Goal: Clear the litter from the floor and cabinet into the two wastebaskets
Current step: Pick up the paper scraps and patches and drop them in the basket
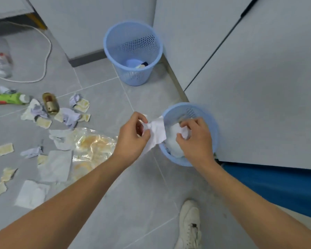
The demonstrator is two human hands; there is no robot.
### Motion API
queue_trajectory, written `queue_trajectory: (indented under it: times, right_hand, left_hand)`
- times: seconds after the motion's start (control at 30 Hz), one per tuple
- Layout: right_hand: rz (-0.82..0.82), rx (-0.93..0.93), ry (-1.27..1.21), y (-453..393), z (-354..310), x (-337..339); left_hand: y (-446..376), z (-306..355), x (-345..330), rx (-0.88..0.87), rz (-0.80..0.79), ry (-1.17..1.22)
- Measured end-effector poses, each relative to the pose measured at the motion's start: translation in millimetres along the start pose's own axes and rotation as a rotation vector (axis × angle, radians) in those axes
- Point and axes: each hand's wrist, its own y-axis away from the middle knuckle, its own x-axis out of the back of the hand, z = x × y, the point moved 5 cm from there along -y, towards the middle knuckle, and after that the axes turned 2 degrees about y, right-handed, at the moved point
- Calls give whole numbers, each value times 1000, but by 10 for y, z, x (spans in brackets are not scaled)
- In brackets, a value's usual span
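Note:
My left hand point(133, 135) pinches a white tissue point(157, 132) just left of the near blue wastebasket point(207, 114), the sheet hanging over its rim. My right hand point(196, 139) is over that basket, fingers closed on a crumpled white tissue point(184, 133). White paper lies inside the basket. A second blue wastebasket point(133, 51) stands farther back against the cabinet, with a few small items at its bottom. Litter covers the floor to the left: crumpled tissues point(60, 164), stained paper squares point(4, 149), a clear plastic wrapper point(93, 144), a brown bottle point(50, 103) and a green bottle point(6, 99).
Grey cabinet fronts point(258, 87) rise on the right and behind. A white cable point(47, 56) loops on the tiled floor at the far left, beside a clear plastic bottle point(0, 58). My white shoe point(189, 225) is at the bottom, blue trouser leg point(269, 184) to the right.

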Motion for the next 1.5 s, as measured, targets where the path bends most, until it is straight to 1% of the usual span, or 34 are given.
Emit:
queue_trajectory:
  times: [0.07, 0.17, 0.2, 0.27, 0.3, 0.33, 0.4, 0.47, 0.57, 0.6, 0.67, 0.77, 0.87, 0.97, 1.03, 1.13, 1.23, 1.3, 1.4, 1.5]
  right_hand:
    - [0, -41, 21, -86, 315, 124]
    - [0, -64, 53, -185, 695, 169]
    - [-23, -63, 68, -209, 790, 150]
    - [-108, -59, 125, -228, 901, 95]
    - [-141, -53, 163, -217, 925, 78]
    - [-150, -35, 195, -192, 922, 79]
    - [-114, 9, 212, -136, 827, 89]
    - [-87, 49, 179, -63, 616, 51]
    - [-67, 147, 150, 54, 98, -134]
    - [-60, 187, 144, 100, -115, -216]
    - [-70, 252, 124, 198, -562, -404]
    - [-104, 316, 105, 378, -1204, -759]
    - [-204, 366, 116, 617, -1744, -1192]
    - [-313, 356, 133, 869, -2161, -1591]
    - [-356, 328, 130, 982, -2381, -1856]
    - [-416, 298, 131, 960, -2630, -2333]
    - [-407, 280, 193, 680, -2688, -2882]
    - [-418, 290, 237, 436, -2648, -3264]
    - [-451, 337, 322, 60, -2526, -3830]
    - [-439, 437, 382, -295, -2466, -4325]
  left_hand:
    - [-85, 64, -408, -6, -35, -31]
    - [-233, -32, -905, 27, -81, -118]
    - [-275, -85, -1035, 52, -112, -204]
    - [-334, -198, -1180, 91, -181, -492]
    - [-335, -230, -1175, 90, -186, -597]
    - [-310, -233, -1119, 70, -159, -644]
    - [-193, -225, -898, 12, -87, -617]
    - [-5, -283, -589, -20, -60, -521]
    - [285, -430, -46, -39, -111, -355]
    - [361, -492, 144, -42, -132, -319]
    - [499, -623, 551, -38, -125, -278]
    - [736, -885, 1236, 47, -52, -264]
    - [1026, -1181, 1935, 164, 29, -259]
    - [1316, -1406, 2533, 252, 36, -265]
    - [1470, -1544, 2902, 306, 34, -275]
    - [1570, -1820, 3356, 379, 65, -316]
    - [1392, -2235, 3594, 407, 104, -344]
    - [1167, -2544, 3634, 409, 136, -372]
    - [737, -3010, 3628, 381, 221, -486]
    - [347, -3456, 3618, 388, 266, -603]
